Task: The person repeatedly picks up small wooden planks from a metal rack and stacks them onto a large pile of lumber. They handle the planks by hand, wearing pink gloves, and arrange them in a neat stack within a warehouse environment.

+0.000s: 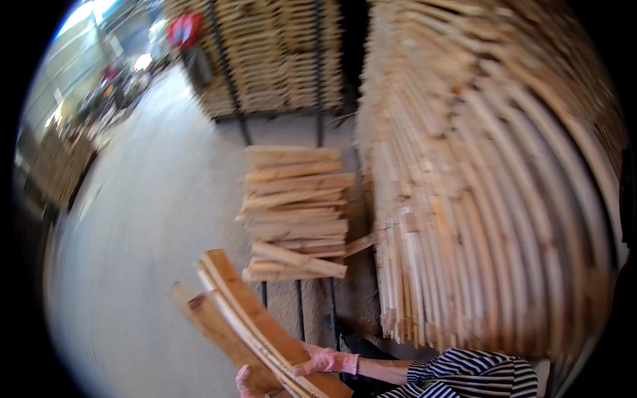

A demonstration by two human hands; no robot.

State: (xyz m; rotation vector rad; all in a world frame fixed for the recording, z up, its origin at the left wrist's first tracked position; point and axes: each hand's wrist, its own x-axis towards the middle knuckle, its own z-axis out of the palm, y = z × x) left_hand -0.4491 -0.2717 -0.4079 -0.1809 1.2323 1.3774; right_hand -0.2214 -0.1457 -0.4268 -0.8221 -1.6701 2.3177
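Note:
A bundle of wooden boards (255, 325) slants up and left from the lower edge, several long pieces lying side by side with their far ends fanned apart. My right hand (322, 362), in a pinkish work glove, is closed over the bundle from the right. At its left side my left hand (244, 381), gloved too, grips the boards; the lower edge cuts off much of it. Beyond the bundle, a layered pile of short boards (298, 229) rests on dark metal bars (300, 308), one board lying askew on top.
A tall stack of long boards (464, 199) fills the right side. Racked wood (279, 60) stands behind the short pile, with a person in red (184, 30) beside it. Concrete floor (146, 219) runs along the left, past another dark stack (63, 162).

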